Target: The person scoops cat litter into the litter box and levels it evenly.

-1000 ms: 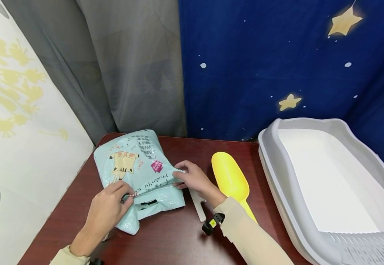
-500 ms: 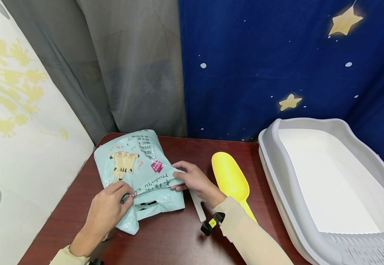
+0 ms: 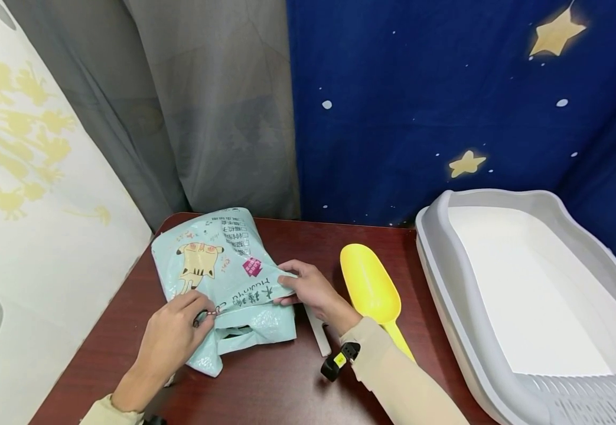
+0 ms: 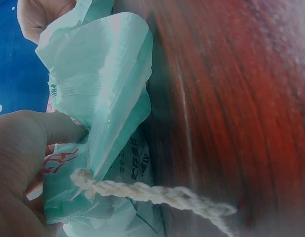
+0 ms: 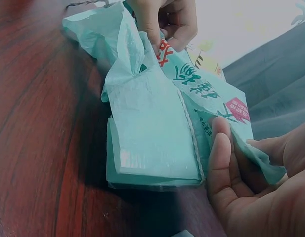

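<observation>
A pale turquoise plastic bag point(image 3: 238, 260), printed with a cartoon cat and upside-down lettering, lies on the table. Its near end has a cut-out handle slot point(image 3: 235, 332). My left hand point(image 3: 172, 330) pinches the bag near its left front corner, thumb against the plastic. At the opposite side, my right hand point(image 3: 313, 289) grips a loose edge between thumb and fingers. In the right wrist view a thin twisted string point(image 5: 191, 128) runs across the bag between the two hands. A braided white cord point(image 4: 152, 192) crosses the left wrist view, close to the bag's corner.
Right of the bag lies a yellow scoop point(image 3: 370, 283), partly behind my right forearm. A narrow white piece point(image 3: 316, 333) rests beside my right wrist. At the right stands a grey-rimmed litter tray point(image 3: 437, 283). Grey and blue curtains hang behind the table point(image 3: 286, 389).
Around the right hand the plastic has shifted slightly, and more of the dark lettering shows along the fold. The left hand stays in place with its pinch.
</observation>
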A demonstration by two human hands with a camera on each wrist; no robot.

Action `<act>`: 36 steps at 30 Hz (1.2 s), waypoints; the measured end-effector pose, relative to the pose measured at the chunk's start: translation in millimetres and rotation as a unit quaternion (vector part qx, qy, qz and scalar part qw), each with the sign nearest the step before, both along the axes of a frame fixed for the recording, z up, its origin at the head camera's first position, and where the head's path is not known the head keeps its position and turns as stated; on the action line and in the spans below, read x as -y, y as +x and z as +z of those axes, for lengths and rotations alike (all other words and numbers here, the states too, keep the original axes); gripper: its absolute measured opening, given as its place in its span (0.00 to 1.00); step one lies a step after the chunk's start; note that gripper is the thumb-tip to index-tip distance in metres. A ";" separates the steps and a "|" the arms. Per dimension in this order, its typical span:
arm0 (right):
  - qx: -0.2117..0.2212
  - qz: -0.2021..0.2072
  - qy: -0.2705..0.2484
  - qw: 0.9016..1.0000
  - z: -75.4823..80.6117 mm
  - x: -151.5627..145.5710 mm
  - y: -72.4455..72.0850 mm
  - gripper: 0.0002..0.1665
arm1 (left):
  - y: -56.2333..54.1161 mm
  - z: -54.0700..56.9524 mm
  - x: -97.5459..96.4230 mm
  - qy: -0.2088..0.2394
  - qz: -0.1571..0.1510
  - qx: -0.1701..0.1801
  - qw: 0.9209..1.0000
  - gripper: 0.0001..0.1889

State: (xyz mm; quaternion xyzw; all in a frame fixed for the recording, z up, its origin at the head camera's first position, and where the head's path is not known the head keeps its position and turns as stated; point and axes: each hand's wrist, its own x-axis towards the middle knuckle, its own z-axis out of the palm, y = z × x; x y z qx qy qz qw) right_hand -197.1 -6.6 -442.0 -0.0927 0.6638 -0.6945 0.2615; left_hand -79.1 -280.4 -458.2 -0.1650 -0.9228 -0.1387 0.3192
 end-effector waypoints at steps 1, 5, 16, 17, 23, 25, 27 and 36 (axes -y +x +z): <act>0.001 -0.002 -0.001 1.000 -0.1 0.5 0.2 0.18 | 0.0 0.0 -0.1 0.000 0.000 0.001 1.000 0.11; 0.008 -0.009 -0.010 1.000 -0.3 2.1 0.4 0.18 | 0.0 -0.2 -0.5 0.002 0.002 0.003 1.000 0.12; 0.045 -0.017 -0.029 0.998 0.5 4.0 -0.4 0.18 | 2.8 2.4 -2.3 -0.003 0.006 0.018 1.000 0.13; 0.047 -0.018 -0.031 0.998 0.7 4.0 -0.5 0.18 | 3.1 2.9 -2.7 -0.003 0.006 0.021 1.000 0.13; 0.060 -0.020 -0.041 0.997 1.8 3.9 -0.2 0.19 | 2.5 5.8 -4.4 -0.007 -0.003 0.026 1.000 0.14; 0.063 -0.021 -0.043 0.997 2.2 3.9 0.0 0.19 | 1.7 6.7 -4.9 -0.008 -0.008 0.021 1.000 0.13; 0.066 -0.021 -0.043 0.997 2.7 4.0 0.2 0.19 | 0.7 7.5 -5.9 -0.008 -0.015 0.018 1.000 0.13; 0.096 -0.030 -0.057 0.993 3.4 2.9 -0.3 0.20 | -3.5 9.4 -13.8 -0.022 -0.026 0.021 0.999 0.15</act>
